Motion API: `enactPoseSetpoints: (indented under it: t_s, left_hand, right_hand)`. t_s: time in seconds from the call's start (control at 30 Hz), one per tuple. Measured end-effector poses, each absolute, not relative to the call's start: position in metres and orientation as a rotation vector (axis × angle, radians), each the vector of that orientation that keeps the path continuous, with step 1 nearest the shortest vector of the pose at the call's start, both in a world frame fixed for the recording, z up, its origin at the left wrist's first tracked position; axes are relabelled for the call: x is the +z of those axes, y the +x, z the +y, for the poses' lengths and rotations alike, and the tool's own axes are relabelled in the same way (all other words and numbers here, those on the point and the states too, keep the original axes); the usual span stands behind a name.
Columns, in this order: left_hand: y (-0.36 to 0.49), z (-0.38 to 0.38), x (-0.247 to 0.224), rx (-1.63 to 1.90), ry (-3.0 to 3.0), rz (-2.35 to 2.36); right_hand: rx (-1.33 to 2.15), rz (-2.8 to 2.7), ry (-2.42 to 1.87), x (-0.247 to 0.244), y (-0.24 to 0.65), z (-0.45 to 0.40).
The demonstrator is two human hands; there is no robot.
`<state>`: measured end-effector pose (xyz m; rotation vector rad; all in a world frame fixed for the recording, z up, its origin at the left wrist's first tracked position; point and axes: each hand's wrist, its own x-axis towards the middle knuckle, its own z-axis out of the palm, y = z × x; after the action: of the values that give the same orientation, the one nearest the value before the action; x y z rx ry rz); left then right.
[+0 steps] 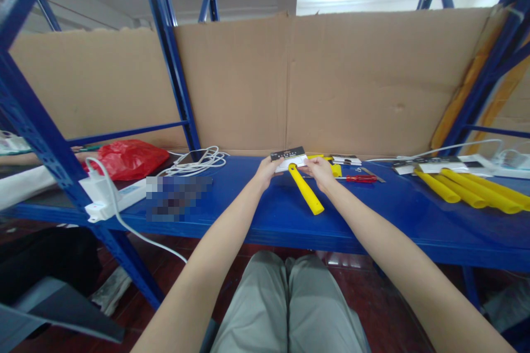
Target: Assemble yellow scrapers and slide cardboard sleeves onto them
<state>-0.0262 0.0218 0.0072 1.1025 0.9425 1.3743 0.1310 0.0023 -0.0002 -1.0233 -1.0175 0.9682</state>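
Observation:
Over the blue workbench, both hands hold a yellow-handled tool (305,190) whose wide end is covered by a black-and-white piece, perhaps a printed card. My left hand (267,171) grips the left end of that piece, fingers closed on it. At its right end, my right hand (319,171) is closed on the same piece. The yellow handle points toward me and slants to the right. Just behind my right hand lie yellow parts (336,170) and a small black-and-white piece (346,160). A red-handled screwdriver (361,178) lies to the right.
Several similar yellow-handled tools (476,190) lie at the right. A white power strip (120,198), coiled white cable (202,160) and red plastic bag (130,159) are at the left. Cardboard (236,88) walls the back; blue rack posts (176,66) stand at the sides.

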Motion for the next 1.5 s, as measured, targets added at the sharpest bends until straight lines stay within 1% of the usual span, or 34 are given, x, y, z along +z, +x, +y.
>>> enactPoseSetpoints:
  t_s: [0.13,0.2,0.27,0.37,0.4,0.43,0.57,0.7,0.83,1.07,1.27,1.5]
  left_hand:
    - [-0.025,0.024,0.005,1.423,1.111,0.877]
    - [-0.026,0.027,0.003,1.44,1.114,0.886]
    - [-0.026,0.03,0.001,1.443,1.113,0.928]
    - [-0.028,0.034,-0.001,1.434,1.12,0.987]
    - [-0.028,0.035,-0.002,1.431,1.124,1.001]
    - [-0.028,0.035,-0.002,1.427,1.13,1.014]
    - [-0.029,0.033,-0.003,1.415,1.148,1.032]
    - [-0.029,0.031,-0.002,1.408,1.161,1.045]
    - [-0.029,0.032,-0.001,1.45,1.142,1.146]
    - [-0.03,0.031,0.001,1.462,1.093,1.235]
    - [-0.029,0.029,0.002,1.497,1.108,1.263]
    - [-0.029,0.025,0.006,1.5,1.09,1.158]
  right_hand:
    - [0.963,-1.027,-1.049,-0.001,0.13,0.005]
    - [0.905,-1.07,-1.105,-0.003,0.131,0.009]
    - [0.724,-1.146,-1.199,-0.004,0.134,0.012]
    - [0.361,-1.295,-1.314,-0.003,0.138,0.013]
    - [0.328,-1.355,-1.344,-0.002,0.138,0.011]
    - [0.361,-1.42,-1.371,-0.001,0.139,0.008]
    - [0.698,-1.617,-1.354,0.001,0.133,-0.008]
    - [0.797,-1.684,-1.246,-0.002,0.128,-0.015]
    - [0.797,-1.76,-1.24,-0.007,0.128,-0.012]
    - [0.639,-1.93,-1.203,0.001,0.126,-0.021]
    - [0.817,-1.923,-1.207,0.005,0.125,-0.028]
    - [0.887,-1.865,-1.22,0.004,0.126,-0.027]
